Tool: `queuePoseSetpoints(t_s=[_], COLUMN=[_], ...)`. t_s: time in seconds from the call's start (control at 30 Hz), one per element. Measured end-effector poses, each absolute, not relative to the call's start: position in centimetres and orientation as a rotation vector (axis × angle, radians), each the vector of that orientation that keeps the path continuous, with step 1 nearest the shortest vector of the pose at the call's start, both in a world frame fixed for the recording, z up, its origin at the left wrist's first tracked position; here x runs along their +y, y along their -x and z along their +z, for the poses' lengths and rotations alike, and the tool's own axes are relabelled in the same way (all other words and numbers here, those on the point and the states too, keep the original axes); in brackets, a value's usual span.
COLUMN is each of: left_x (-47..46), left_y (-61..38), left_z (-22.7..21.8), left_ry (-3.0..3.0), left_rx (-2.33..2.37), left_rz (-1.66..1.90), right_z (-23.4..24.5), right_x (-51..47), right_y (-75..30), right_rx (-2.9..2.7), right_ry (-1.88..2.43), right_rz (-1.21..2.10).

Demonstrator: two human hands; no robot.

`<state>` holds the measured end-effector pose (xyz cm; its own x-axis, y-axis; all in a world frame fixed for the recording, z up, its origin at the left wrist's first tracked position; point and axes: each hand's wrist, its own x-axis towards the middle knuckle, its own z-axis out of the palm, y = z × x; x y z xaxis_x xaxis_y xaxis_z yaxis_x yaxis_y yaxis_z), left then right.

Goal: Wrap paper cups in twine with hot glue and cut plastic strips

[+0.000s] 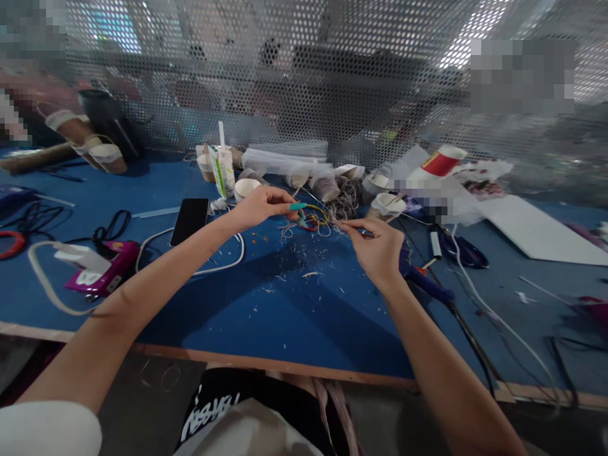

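Over the middle of the blue table, my left hand [266,206] is closed in a pinch, and teal pieces [297,206] show at its fingertips. What those fingers grip is too small to make out. To the right, my right hand [377,247] pinches with thumb and forefinger, and the thing between them is also unclear. Between the two hands lies a yellow and red loop [323,214], with thin pale string loops beside it. Just behind is a tangled heap of grey string [346,199]. Small pale scraps [311,274] are scattered on the tabletop below my hands.
A phone [190,221], a white cable and a purple power strip [107,269] lie left. Paper cups [247,189] and a drink carton [222,171] stand behind. At right are a blue-handled glue gun [427,282], cables and a white board [546,228]. Perforated metal mesh [304,82] closes the back.
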<state>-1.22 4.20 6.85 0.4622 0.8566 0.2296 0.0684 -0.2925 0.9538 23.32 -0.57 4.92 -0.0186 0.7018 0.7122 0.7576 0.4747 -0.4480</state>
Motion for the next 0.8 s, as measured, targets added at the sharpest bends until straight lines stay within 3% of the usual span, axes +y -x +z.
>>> queuePoseSetpoints(t_s=[0.63,0.8], left_x=[3.4,3.1], left_y=[1.7,1.8], left_z=[8.6,9.1], left_ry=[-1.768,-1.753], left_rx=[0.828,0.826], left_rz=[1.069,1.094], right_z=[4.8,5.1], right_x=[-0.3,-0.5], right_y=[-23.6,-23.7], right_rx=[-1.66,-1.803], right_ry=[1.273,1.255], right_rz=[0.023,-0.177])
